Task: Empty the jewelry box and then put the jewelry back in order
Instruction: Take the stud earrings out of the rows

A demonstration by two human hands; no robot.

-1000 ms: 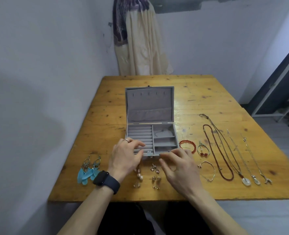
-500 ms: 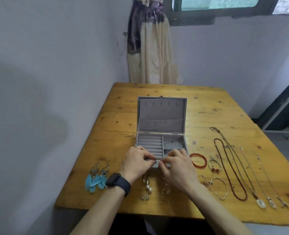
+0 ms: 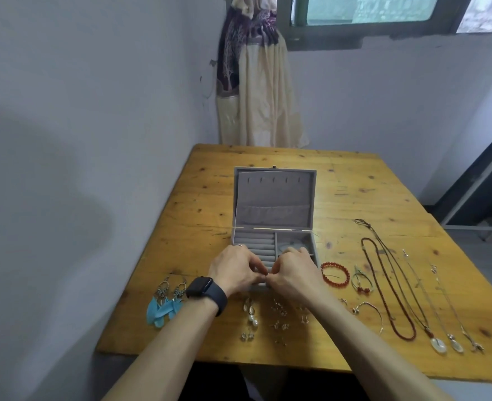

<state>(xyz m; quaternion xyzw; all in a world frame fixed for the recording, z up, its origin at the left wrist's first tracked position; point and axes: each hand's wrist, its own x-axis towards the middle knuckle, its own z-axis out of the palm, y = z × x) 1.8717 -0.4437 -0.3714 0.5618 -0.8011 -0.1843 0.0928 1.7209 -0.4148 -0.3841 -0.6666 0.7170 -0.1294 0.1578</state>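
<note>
The grey jewelry box [image 3: 273, 195] stands open on the wooden table [image 3: 354, 183], its lid upright. My left hand [image 3: 233, 270] and my right hand [image 3: 294, 273] meet over the front ring rows. Their curled fingertips pinch together at one spot on a small piece of jewelry that the fingers hide. Blue feather earrings [image 3: 164, 308] lie to the left of the box. In front of it are pearl earrings [image 3: 252, 312] and several small earrings [image 3: 279, 314]. A red bead bracelet [image 3: 336, 274] lies to the right.
Several necklaces [image 3: 395, 287] and thin bracelets [image 3: 367, 311] are laid out in rows on the right half of the table. The table's left edge stands near a white wall. A curtain [image 3: 256, 91] hangs behind the far edge, under a window.
Both hands have moved together from either side of the box front until their fingertips meet over the ring rows. The camera has tilted up, so the window now shows.
</note>
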